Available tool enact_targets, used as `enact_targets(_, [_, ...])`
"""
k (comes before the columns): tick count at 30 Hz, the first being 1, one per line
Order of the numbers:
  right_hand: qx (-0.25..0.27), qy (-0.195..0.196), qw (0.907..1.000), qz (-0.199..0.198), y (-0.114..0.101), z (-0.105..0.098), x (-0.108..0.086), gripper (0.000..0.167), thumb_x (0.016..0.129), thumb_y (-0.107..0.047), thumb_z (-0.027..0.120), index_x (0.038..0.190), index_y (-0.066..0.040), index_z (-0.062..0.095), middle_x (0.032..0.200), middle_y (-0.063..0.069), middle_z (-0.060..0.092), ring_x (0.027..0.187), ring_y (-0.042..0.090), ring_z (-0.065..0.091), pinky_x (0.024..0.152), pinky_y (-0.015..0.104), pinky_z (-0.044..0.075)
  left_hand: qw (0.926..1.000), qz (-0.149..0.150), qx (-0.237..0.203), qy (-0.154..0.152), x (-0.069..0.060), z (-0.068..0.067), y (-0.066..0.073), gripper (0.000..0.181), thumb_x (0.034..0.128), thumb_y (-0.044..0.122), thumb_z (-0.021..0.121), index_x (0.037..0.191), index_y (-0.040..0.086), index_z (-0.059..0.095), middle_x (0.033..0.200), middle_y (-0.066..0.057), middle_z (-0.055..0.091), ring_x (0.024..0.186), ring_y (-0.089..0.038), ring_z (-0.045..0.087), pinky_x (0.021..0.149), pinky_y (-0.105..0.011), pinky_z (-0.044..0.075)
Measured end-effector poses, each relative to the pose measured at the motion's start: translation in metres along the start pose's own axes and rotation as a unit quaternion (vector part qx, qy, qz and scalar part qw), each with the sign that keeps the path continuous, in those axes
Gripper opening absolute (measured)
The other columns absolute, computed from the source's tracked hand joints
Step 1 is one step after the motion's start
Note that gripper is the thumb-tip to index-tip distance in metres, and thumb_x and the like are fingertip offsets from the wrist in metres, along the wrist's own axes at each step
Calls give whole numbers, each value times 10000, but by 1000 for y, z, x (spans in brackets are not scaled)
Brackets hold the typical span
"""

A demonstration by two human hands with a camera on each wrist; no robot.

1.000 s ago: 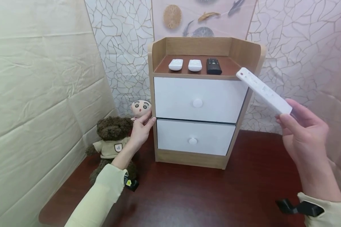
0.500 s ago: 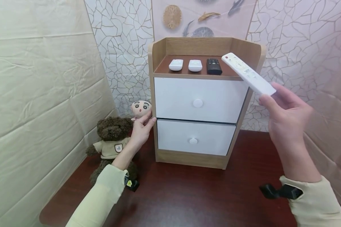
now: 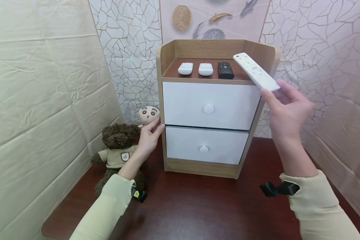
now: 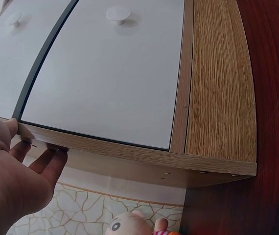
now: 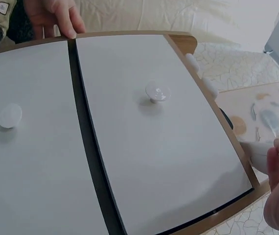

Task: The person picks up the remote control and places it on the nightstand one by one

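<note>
In the head view, my right hand (image 3: 291,111) pinches the near end of a white remote control (image 3: 255,71) between thumb and fingers. The remote slants up and left over the right end of the cabinet's top shelf (image 3: 210,77), apart from the board. Its buttons face up. My left hand (image 3: 148,138) holds the left edge of the wooden cabinet (image 3: 198,166); in the left wrist view the thumb lies at the front edge and bent fingers (image 4: 56,164) touch the side panel. Two white remotes (image 3: 185,68) and a black remote (image 3: 225,70) lie in a row on the shelf.
The cabinet has two white drawers (image 3: 186,103) with round knobs, both closed. A brown teddy bear (image 3: 120,136) and a small doll (image 3: 149,114) sit left of it. Raised wooden sides (image 3: 261,56) border the shelf. A dark red table (image 3: 198,206) lies beneath.
My right hand has moved left and upward with the white remote, bringing it from beside the cabinet to over the shelf's right end. My left hand stays at the cabinet edge.
</note>
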State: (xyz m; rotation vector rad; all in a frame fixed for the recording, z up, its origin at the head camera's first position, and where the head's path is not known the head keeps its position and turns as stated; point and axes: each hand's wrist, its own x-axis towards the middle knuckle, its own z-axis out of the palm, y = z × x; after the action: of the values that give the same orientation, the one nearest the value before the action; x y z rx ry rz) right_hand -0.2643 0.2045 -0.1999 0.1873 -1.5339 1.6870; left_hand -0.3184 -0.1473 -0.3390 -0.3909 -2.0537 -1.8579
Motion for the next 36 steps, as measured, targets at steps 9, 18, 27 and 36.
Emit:
enact_targets(9, [-1368,243,9898,-305,-5,18,6,439,875,-105,808,1305,-106,720,1177,94,706,863,96,679,818,157,579,10000,53,-44,15,1,1,1,513,1065,71,567,1542,-18,400,1559,-220,410,1411,-346,449,1142,-369,430])
enact_targets(18, [-1486,617,9866,-264,-5,31,11,460,820,-157,878,1260,-118,750,1119,107,745,813,77,662,733,128,556,10000,-28,-7,-4,2,0,1,514,1071,98,568,1548,-1,406,1567,-205,409,1423,-328,437,1149,-365,422])
enact_targets(27, [-1014,563,9931,146,-7,45,16,479,804,-221,908,1233,-70,756,1072,79,731,829,103,698,730,159,556,10000,-35,-62,1,2,0,-1,514,1072,92,562,1551,3,401,1574,-192,409,1421,-315,443,1149,-369,423])
enact_targets(36, [-1025,426,9938,55,-2,49,16,465,872,-236,848,1290,-74,724,1197,121,726,768,42,715,809,168,589,10000,-37,-3,9,2,0,-2,519,1069,94,570,1552,8,401,1576,-187,407,1417,-316,447,1145,-377,429])
